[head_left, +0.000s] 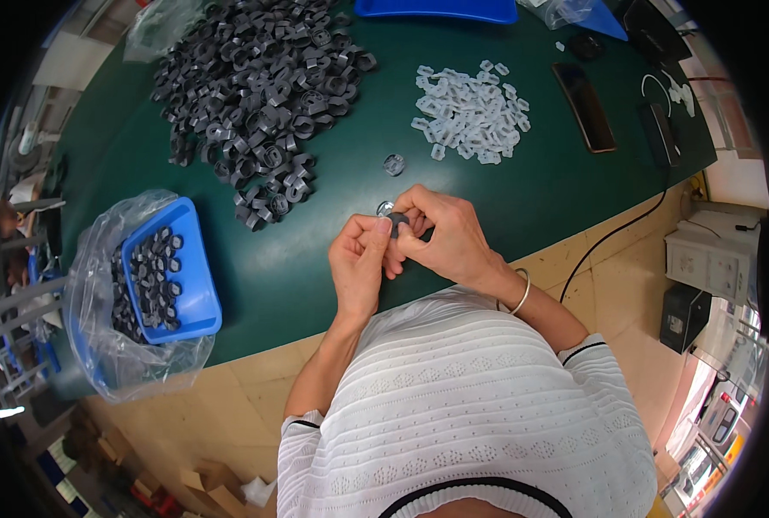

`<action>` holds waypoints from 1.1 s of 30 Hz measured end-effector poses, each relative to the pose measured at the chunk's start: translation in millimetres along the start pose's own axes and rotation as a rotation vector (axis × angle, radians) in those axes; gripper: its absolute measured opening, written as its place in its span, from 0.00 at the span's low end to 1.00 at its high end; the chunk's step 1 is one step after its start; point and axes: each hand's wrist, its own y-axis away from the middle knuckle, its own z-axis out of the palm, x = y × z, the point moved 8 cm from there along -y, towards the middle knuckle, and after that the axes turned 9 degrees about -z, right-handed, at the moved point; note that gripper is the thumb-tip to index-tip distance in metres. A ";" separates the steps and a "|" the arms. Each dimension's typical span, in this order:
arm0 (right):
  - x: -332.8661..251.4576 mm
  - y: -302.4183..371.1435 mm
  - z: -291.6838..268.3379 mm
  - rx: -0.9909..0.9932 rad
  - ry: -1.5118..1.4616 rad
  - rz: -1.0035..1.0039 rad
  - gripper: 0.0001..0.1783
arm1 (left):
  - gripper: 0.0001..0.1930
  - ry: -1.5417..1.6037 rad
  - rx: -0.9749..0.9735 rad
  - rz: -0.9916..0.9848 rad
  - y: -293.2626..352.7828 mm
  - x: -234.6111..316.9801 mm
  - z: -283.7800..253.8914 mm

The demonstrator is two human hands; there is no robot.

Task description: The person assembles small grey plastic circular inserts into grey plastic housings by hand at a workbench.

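Meeting above the green table, left hand and right hand fingers pinch one small dark ring.

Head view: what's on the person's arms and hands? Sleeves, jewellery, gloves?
Both hands bare, no gloves: left hand, right hand. Thin gold-coloured bangle on the right wrist. Short white knit sleeves with a dark trim line at each cuff; forearms uncovered.
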 end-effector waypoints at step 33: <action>51.1 0.5 -29.1 -0.008 -0.329 0.217 0.09 | 0.16 -0.359 -0.011 -0.023 -9.4 11.1 -8.9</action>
